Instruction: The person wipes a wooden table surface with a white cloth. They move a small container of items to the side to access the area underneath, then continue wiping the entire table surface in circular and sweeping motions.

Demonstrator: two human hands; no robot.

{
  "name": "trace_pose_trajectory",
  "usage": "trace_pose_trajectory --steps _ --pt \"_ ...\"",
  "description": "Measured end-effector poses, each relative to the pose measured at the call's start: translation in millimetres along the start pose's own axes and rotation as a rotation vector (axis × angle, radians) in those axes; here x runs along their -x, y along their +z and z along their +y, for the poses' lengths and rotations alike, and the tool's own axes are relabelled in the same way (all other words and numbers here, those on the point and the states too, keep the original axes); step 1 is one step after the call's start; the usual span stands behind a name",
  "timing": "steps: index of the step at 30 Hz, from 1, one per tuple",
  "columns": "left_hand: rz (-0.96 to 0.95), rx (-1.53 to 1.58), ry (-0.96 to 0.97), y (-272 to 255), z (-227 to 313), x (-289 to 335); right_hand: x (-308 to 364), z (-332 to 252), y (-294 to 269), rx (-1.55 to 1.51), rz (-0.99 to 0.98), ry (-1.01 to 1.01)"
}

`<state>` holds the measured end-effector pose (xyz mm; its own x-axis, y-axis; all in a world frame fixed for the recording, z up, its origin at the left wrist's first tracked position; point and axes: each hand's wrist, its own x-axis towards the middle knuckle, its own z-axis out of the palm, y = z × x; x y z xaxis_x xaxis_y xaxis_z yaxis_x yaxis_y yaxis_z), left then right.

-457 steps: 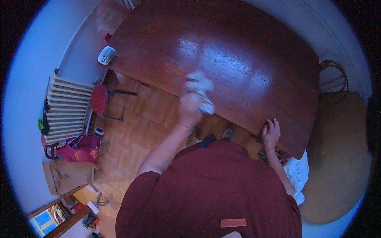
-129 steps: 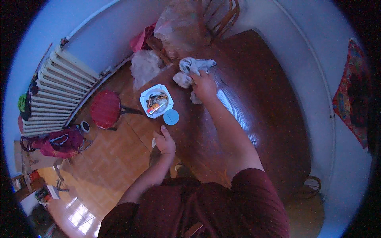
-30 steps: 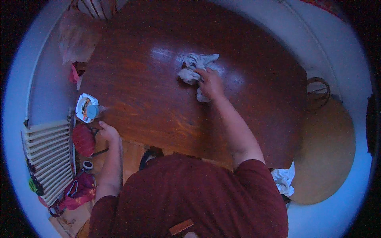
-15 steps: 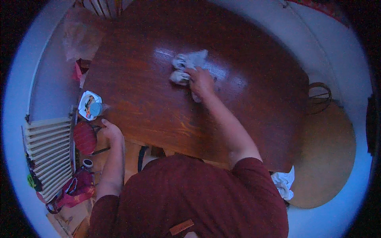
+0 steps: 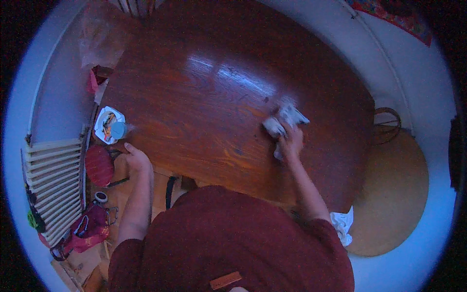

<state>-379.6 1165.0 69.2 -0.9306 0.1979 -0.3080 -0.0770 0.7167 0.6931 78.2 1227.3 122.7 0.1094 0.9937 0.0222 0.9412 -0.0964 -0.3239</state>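
Note:
My right hand (image 5: 292,141) is closed on a crumpled white cloth (image 5: 288,117), pressed against the dark brown wooden table (image 5: 194,112) right of its middle. Part of the cloth spreads out beyond the fingers. At the table's near left corner, my left hand (image 5: 139,159) grips the edge, thumb on top; its other fingers are mostly hidden. Just beyond that thumb stands a white angular dish (image 5: 103,127) with small mixed items in it. A clear jar or cup with a pale blue lid (image 5: 118,130) is beside it, overlapping its rim.
A white radiator (image 5: 53,180) is at the left wall, with a red round stool (image 5: 99,166) and a dark red bag (image 5: 92,228) near it. A round tan board (image 5: 394,194) leans on the right, beside white fabric (image 5: 343,224) and a curved chair back (image 5: 387,121).
My right hand has wiped the cloth rightward and nearer to me across the table. The left hand stays at the table's corner, and the view has shifted slightly.

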Motion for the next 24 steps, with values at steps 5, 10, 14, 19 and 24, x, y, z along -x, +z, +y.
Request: trace_pose_trajectory --steps 5,10,14,19,24 --pt "0.069 -0.163 0.174 -6 4 -4 -81 -109 36 0.009 -0.110 -0.330" --pt "0.141 -0.290 0.108 -7 12 4 -44 -64 27 -0.041 -0.090 -0.363" --pt "0.121 -0.123 0.080 -3 6 5 58 23 -1 -0.009 -0.144 -0.362" --pt "0.057 -0.088 0.067 -13 21 23 39 -37 20 -0.056 -0.121 -0.390" --pt "0.164 -0.113 0.111 -5 11 7 -44 -173 58 -0.025 -0.202 -0.546"
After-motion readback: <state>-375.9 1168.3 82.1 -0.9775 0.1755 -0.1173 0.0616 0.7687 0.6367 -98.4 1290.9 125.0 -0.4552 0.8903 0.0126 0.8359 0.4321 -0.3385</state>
